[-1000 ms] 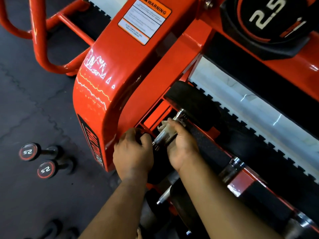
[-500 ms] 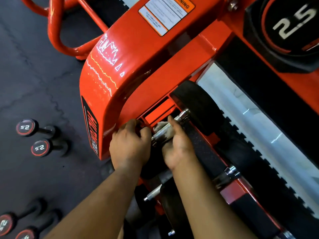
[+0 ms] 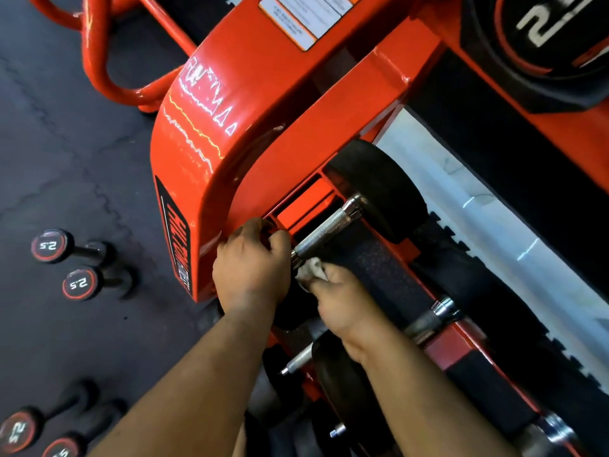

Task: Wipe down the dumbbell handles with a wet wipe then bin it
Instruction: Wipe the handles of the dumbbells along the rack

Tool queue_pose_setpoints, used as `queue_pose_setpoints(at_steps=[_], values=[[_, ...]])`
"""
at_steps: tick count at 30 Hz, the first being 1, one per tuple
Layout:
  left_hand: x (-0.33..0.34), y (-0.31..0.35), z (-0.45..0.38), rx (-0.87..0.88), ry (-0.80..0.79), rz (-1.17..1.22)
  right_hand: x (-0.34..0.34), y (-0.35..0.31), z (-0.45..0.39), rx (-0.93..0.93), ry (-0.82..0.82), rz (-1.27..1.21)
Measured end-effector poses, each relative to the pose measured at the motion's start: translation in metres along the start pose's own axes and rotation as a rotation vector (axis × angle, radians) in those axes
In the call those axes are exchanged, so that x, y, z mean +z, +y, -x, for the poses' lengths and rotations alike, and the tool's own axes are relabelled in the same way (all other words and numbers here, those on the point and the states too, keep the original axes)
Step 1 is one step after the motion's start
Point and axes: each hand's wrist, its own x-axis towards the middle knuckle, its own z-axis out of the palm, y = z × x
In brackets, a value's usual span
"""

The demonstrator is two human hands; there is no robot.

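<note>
While the orange rack (image 3: 263, 103) fills the upper frame, the heavy dumbbell (image 3: 375, 189) sits mid-frame, best steadied by its ends; its knurled handle (image 3: 324, 230) looks grippy. Left hand (image 3: 250, 265) grips its near end; right hand (image 3: 342, 301) pinches the soft, limp wipe (image 3: 311, 268) just below.

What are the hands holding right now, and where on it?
The right hand pinches a crumpled wipe at its lower part, beside the near end of the dumbbell handle. The left hand grips something at the rack's edge; what exactly is hidden.
</note>
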Motion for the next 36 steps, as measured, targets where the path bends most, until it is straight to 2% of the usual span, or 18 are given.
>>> queue_pose_setpoints(at_steps=[2,4,6,7,8,10,12,19,21,23,25,26,28,30,33,36], values=[[-0.002,0.001,0.001,0.002,-0.002,0.004,-0.011,-0.009,0.007,-0.097,-0.096,0.124],[-0.002,0.0,0.001,0.003,-0.012,0.015,-0.021,-0.024,0.007,-0.32,-0.025,0.248],[-0.002,0.0,0.001,-0.004,-0.008,0.027,-0.027,-0.039,-0.004,-0.651,0.196,0.583],[-0.002,0.0,0.0,-0.003,-0.005,0.03,-0.028,-0.042,-0.015,-0.793,0.259,0.822],[-0.001,0.0,0.0,-0.002,-0.001,0.031,-0.027,-0.042,-0.026,-0.868,0.241,1.083],[-0.001,0.0,0.001,-0.002,0.004,0.033,-0.019,-0.031,-0.039,-0.833,0.07,1.538],[0.0,-0.002,0.0,-0.006,0.002,0.03,-0.016,-0.011,-0.042,-0.735,-0.087,1.68],[-0.003,-0.002,0.0,0.013,-0.003,0.001,-0.031,0.016,-0.012,-0.85,0.0,1.66],[-0.004,-0.002,0.001,0.009,-0.015,-0.011,-0.034,0.015,0.0,-0.806,-0.042,1.744],[-0.005,-0.001,0.001,0.001,-0.046,-0.005,-0.041,0.015,0.005,-0.682,-0.102,1.775],[-0.006,-0.002,0.002,0.014,-0.09,0.006,-0.051,0.015,0.009,-0.62,-0.097,1.636],[-0.009,-0.005,0.005,0.037,-0.117,0.016,-0.055,0.015,0.014,-0.645,-0.034,1.524],[-0.013,-0.02,0.014,0.145,-0.16,0.043,-0.052,0.021,0.026,-0.721,0.104,1.185],[-0.02,-0.046,0.032,0.242,-0.181,0.094,-0.033,0.029,0.042,-0.719,0.125,0.946],[-0.03,-0.091,0.063,0.3,-0.22,0.13,0.009,0.049,0.062,-0.658,0.175,0.854],[-0.035,-0.14,0.089,0.242,-0.304,0.127,0.051,0.072,0.073,-0.651,0.315,0.776]])
